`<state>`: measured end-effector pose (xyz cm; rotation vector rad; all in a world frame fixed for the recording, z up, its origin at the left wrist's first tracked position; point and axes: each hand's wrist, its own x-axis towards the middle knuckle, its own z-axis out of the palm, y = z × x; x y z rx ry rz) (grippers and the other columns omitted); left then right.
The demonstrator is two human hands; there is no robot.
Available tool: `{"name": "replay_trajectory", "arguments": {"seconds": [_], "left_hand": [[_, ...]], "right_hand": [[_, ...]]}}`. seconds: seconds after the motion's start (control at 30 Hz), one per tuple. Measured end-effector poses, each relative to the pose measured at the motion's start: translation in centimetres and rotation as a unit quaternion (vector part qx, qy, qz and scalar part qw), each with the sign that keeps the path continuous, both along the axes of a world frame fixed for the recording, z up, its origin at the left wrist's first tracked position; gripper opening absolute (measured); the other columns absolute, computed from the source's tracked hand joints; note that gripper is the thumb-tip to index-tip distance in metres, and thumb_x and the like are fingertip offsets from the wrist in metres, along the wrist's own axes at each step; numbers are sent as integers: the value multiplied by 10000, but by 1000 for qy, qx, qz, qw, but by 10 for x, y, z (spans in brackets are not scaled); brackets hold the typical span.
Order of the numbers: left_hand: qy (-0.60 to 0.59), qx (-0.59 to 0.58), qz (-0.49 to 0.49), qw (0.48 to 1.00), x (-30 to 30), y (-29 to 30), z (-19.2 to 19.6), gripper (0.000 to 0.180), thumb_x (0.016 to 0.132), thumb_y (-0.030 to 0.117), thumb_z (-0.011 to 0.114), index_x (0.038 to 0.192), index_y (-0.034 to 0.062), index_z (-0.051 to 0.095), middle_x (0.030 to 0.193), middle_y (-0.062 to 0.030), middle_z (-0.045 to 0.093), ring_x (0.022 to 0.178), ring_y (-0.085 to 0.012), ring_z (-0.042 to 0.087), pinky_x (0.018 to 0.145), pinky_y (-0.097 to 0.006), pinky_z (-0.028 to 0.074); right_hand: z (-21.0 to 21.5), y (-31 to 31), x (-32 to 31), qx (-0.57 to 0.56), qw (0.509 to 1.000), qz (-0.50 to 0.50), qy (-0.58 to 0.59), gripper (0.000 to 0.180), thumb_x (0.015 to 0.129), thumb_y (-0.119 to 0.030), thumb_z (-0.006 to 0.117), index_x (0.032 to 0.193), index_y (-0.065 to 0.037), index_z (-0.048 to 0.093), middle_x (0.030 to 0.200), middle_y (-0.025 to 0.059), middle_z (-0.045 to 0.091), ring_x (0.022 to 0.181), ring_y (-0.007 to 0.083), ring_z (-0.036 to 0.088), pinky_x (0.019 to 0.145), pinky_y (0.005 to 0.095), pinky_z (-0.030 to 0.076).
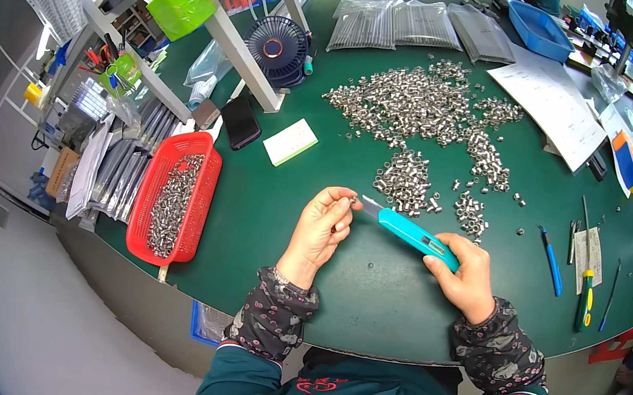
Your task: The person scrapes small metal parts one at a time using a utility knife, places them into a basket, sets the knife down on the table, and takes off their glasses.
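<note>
1. Near the middle of the worktop [266, 215], in the head view, two bare hands meet over one knife and one small ring. The left hand [321, 226] has thumb and forefinger pinched together on the metal ring [354, 200], the other fingers curled. The right hand [468, 275] is closed around the turquoise knife [417, 237], its blade pointing left, just beside the ring; whether they touch, I cannot tell.
2. Beyond the hands lies one large heap of loose rings [409, 102], too many to count, with smaller clusters trailing toward the knife and a few strays on the right.
3. Left of the hands are one red basket [142, 198], holding more rings, one phone [242, 122], one white-and-green box [290, 143] and one fan [273, 50]. The basket sits close to the left edge.
4. Along the far side: three clear bags [427, 25] side by side, then one blue tray [540, 33] at the far right.
5. To the right are one blue tool [551, 262], one screwdriver [585, 301] and one thin blue stick [610, 296], the last two nearing the curved edge.
6. Open room stretches from the basket to the left hand, from the hands to the near edge, and from the right hand to the blue tool.
</note>
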<state>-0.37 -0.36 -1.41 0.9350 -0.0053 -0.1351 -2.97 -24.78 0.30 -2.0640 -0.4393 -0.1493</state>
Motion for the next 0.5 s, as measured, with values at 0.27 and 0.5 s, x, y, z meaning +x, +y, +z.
{"name": "replay_trajectory", "arguments": {"seconds": [0.27, 0.5], "left_hand": [[9, 1, 1, 1000, -1, -1, 2, 151, 894, 121, 491, 993, 26, 554, 828, -34, 533, 523, -25, 358, 378, -134, 253], [16, 12, -5, 1000, -1, -1, 2, 185, 899, 148, 487, 1002, 10, 555, 802, -23, 512, 516, -24, 355, 368, -136, 244]], "right_hand": [[-1, 0, 0, -4, 1000, 10, 23, 251, 720, -215, 658, 898, -44, 612, 765, 130, 607, 641, 290, 592, 569, 341, 463], [-2, 0, 1, -11, 999, 28, 13, 257, 720, -224, 659, 897, -45, 609, 752, 127, 601, 632, 291, 588, 564, 348, 458]]}}
